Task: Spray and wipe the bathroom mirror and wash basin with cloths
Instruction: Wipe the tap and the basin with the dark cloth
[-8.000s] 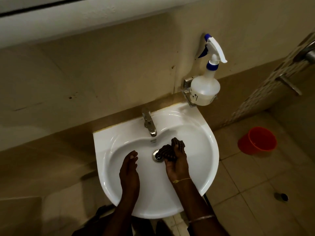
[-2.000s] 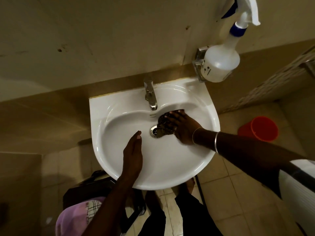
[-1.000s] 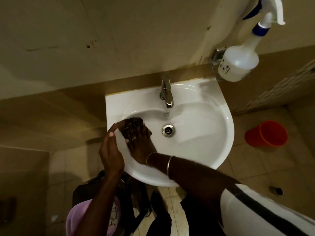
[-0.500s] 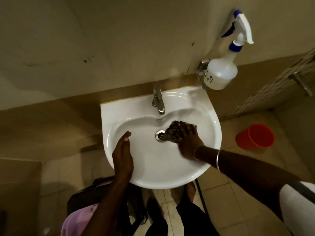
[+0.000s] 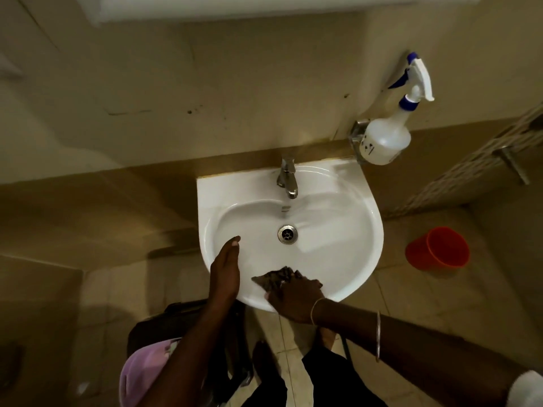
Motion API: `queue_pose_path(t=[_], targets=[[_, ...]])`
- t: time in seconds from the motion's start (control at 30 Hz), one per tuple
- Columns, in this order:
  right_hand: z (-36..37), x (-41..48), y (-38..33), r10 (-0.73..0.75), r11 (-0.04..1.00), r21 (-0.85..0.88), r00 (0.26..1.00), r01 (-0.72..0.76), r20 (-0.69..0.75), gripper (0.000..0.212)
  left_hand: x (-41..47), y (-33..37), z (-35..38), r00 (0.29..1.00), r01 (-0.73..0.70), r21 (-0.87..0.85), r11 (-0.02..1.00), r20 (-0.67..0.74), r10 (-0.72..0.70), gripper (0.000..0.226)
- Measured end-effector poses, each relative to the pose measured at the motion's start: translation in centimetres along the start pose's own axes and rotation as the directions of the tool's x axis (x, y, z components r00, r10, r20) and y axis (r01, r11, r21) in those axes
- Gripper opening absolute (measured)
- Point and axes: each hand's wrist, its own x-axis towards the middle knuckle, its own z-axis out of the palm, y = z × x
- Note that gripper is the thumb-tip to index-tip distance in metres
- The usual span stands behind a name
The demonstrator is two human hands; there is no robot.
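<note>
Right hand (image 5: 295, 301) presses a dark cloth (image 5: 276, 279) flat on the basin (image 5: 346, 259) near its lower rim — wiping there. Left hand (image 5: 224, 271), open and empty, rests on the left rim, probably for balance. Spray bottle (image 5: 385, 139) sits upper right — parked within reach.

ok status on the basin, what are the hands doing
Right hand pressing dark cloth on basin near rim. Left hand open, braced on left inner wall. Drain uncovered, spray bottle parked in wall holder.
</note>
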Motion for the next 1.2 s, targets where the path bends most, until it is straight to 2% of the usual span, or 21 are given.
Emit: queue_pose_path(t=[0.13, 0.17, 0.27, 0.37, 0.5, 0.63, 0.73, 0.83, 0.9, 0.97, 1.03, 1.2], targets=[[-0.9, -2.0, -2.1, 0.017, 1.000, -0.013, 0.999, -0.016, 0.049, 0.086, 0.2, 0.0, -1.2, 1.000, 0.027, -0.033, 0.999, -0.009, -0.027, 0.038], [-1.1, -2.4, -2.4, 0.002, 1.000, -0.020, 0.999, -0.001, 0.033, 0.080, 0.2, 0.0, -1.5, 1.000, 0.023, -0.018, 1.000, -0.003, -0.023, 0.038], [-1.1, -2.7, -3.1, -0.025, 0.999, 0.022, 0.999, 0.026, -0.040, 0.043, 0.3, -0.1, -1.9, 0.999, 0.047, -0.010, 0.999, 0.023, -0.047, 0.037], [-1.7, -2.4, -3.4, -0.007, 0.968, 0.250, 0.995, 0.031, -0.096, 0.038, -0.1, -0.1, -2.1, 0.996, 0.075, -0.013, 0.997, 0.058, -0.074, 0.035], [-3.4, -1.5, -3.1, 0.083, 0.748, 0.660, 0.977, 0.070, -0.197, 0.011, -0.1, 0.3, -1.8, 0.990, 0.074, 0.010, 0.997, 0.122, -0.075, 0.033], [-5.0, -1.1, -2.4, 0.195, 0.383, 0.923, 0.973, 0.042, -0.125, 0.026, 0.1, 2.2, -0.8, 0.963, 0.100, -0.003, 0.995, 0.251, -0.096, 0.025], [-6.4, -1.3, -1.9, 0.150, 0.175, 0.984, 0.987, 0.034, -0.061, 0.036, 0.1, 3.7, -0.5, 0.941, 0.128, 0.007, 0.992, 0.314, -0.124, 0.024], [-7.7, -2.1, -1.5, 0.084, 0.055, 0.996, 0.994, 0.066, -0.070, 0.042, 0.0, 4.7, -0.5, 0.932, 0.128, -0.016, 0.992, 0.343, -0.115, 0.023], [-8.4, -2.7, -1.4, 0.042, -0.019, 0.995, 0.995, 0.094, -0.093, 0.052, -0.2, 5.0, -0.6, 0.917, 0.151, -0.024, 0.988, 0.376, -0.131, 0.035], [-8.9, -3.3, -1.3, -0.031, -0.050, 0.992, 0.992, 0.120, -0.121, 0.058, -0.6, 5.1, -0.7, 0.888, 0.198, -0.032, 0.980, 0.428, -0.166, 0.045], [-9.1, -3.9, -1.1, -0.060, -0.062, 0.989, 0.989, 0.133, -0.137, 0.059, -1.3, 5.5, -0.9, 0.863, 0.227, -0.061, 0.972, 0.474, -0.172, 0.043], [-8.9, -5.4, -1.1, -0.023, -0.133, 0.977, 0.985, 0.168, -0.172, 0.063, -3.2, 6.8, -0.7, 0.911, 0.158, -0.181, 0.971, 0.406, -0.073, 0.031]])
